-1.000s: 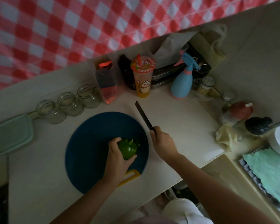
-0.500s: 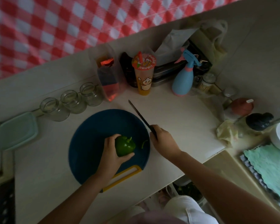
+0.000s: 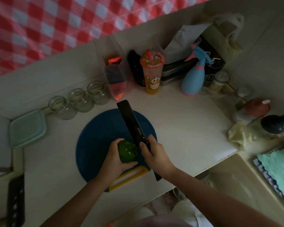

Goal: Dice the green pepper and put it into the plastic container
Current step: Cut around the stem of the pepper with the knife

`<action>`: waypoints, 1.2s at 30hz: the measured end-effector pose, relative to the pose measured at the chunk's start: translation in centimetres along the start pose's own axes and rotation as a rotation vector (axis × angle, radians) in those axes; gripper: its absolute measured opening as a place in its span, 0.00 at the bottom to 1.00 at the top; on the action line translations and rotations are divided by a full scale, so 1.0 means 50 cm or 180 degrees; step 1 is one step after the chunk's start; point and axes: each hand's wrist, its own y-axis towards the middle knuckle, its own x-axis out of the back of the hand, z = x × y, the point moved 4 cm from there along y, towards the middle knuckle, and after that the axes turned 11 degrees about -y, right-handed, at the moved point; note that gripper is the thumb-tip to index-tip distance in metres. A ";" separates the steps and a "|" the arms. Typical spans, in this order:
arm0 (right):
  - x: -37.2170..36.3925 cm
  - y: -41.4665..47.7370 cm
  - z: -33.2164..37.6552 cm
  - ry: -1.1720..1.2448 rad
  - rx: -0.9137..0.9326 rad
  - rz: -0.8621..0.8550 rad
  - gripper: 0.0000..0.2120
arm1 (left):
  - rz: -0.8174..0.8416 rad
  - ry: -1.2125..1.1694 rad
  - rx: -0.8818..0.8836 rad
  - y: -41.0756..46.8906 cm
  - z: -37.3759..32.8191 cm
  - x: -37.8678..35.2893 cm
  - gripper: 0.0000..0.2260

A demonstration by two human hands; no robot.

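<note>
1. The pale counter (image 3: 179, 128) sits in dim light under a red-checked cloth (image 3: 56, 22).
2. On the round blue cutting board (image 3: 95, 145), the left hand (image 3: 115, 158) clasps the green pepper (image 3: 127, 152).
3. The right hand (image 3: 156, 157) grips the knife (image 3: 131, 122), its blade against the pepper.
4. The plastic container (image 3: 27, 128) rests far left.

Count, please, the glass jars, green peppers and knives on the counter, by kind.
Glass jars: 3
Green pepper: 1
Knife: 1
Total: 5
</note>
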 end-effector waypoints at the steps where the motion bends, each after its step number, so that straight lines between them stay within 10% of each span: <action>1: -0.006 -0.001 0.003 -0.0076 0.0053 0.0003 0.08 | -0.0029 0.0018 0.0037 0.000 0.000 0.000 0.41; 21: -0.055 -0.031 0.000 -0.0624 -0.0232 -0.0364 0.07 | -0.0583 0.0901 -0.0278 -0.027 -0.037 -0.051 0.37; 36: -0.046 -0.047 0.010 -0.0281 -0.0422 -0.0146 0.07 | 0.0171 0.0945 0.0052 -0.025 -0.052 -0.029 0.41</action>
